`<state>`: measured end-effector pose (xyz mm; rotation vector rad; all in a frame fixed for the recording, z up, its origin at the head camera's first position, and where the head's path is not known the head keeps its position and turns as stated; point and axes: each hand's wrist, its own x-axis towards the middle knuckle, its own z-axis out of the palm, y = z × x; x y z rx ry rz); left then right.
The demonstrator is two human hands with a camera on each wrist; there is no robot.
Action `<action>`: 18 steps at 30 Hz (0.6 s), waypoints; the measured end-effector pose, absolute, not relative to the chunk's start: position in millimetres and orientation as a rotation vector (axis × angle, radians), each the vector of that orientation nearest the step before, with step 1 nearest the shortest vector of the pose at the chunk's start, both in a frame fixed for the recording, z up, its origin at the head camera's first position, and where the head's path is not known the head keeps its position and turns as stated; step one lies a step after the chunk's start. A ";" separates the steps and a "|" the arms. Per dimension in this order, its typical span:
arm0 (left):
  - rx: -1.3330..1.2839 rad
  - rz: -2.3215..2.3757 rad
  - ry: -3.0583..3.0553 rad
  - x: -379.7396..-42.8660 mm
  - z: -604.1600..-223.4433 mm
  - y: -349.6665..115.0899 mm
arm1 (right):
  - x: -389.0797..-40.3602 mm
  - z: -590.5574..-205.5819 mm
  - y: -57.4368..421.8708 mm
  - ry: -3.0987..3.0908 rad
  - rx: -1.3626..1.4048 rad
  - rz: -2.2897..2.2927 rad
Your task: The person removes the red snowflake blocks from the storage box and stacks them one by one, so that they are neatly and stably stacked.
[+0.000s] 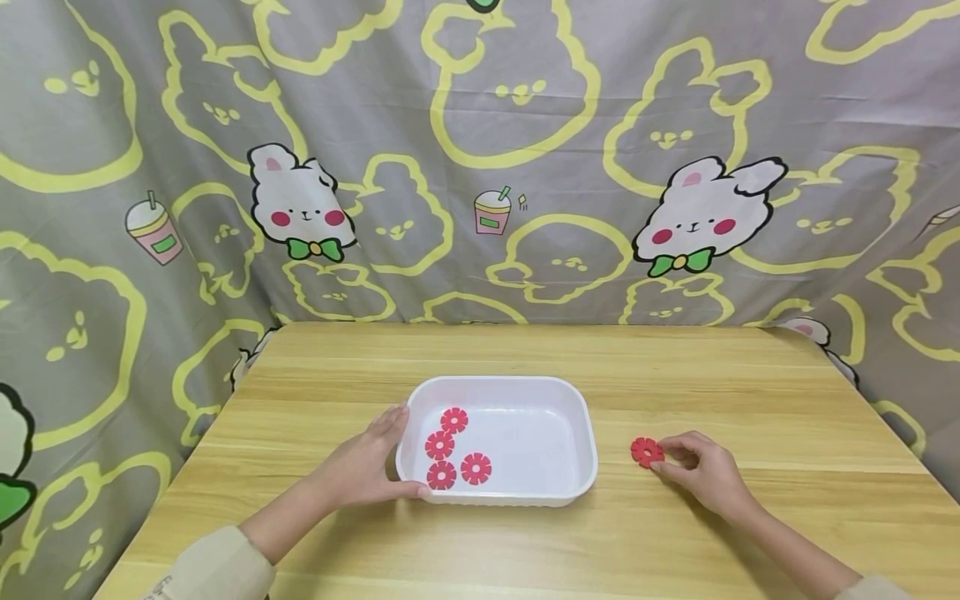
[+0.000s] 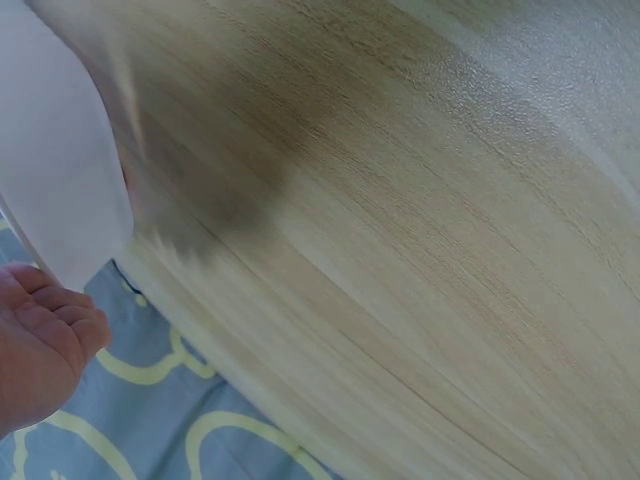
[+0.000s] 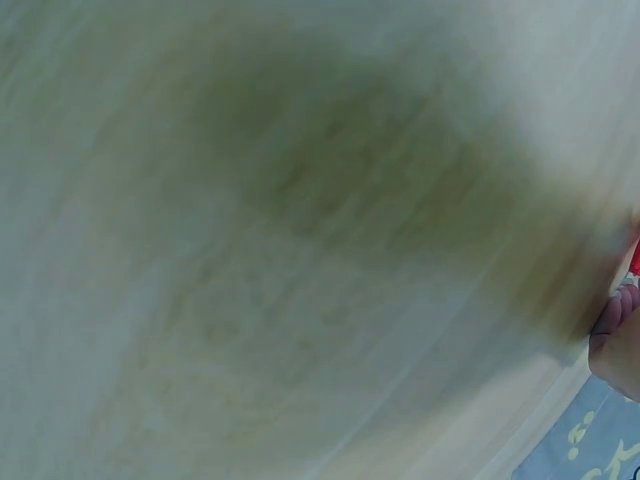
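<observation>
My right hand [image 1: 708, 471] pinches a red snowflake building disc [image 1: 647, 452] by its right edge, between thumb and fingers, to the right of a white plastic tray [image 1: 495, 500]. Several red discs of the same kind [image 1: 476, 468] lie flat in the left part of the tray. My left hand [image 1: 367, 467] spans the tray's left end, with the fingers laid along its left side and the thumb along its front left corner. Only part of this hand shows beside the tray in the left wrist view. At the right wrist view's edge, just a sliver of the red disc appears.
A wood-grain table [image 1: 495, 550] carries the tray near its middle. Behind it and along both sides hangs a grey curtain [image 1: 420, 125] with yellow outlines and cartoon rabbits.
</observation>
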<state>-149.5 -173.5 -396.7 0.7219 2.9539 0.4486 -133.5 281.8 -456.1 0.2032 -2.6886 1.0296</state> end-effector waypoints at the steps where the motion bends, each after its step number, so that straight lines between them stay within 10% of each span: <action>1: 0.723 0.448 2.956 -149.6 -397.1 -173.6 | -133.3 -455.9 282.0 -2.692 0.202 1.034; 18: 0.711 0.466 2.942 -148.1 -394.6 -173.4 | -146.8 -411.3 278.2 -2.504 0.314 1.127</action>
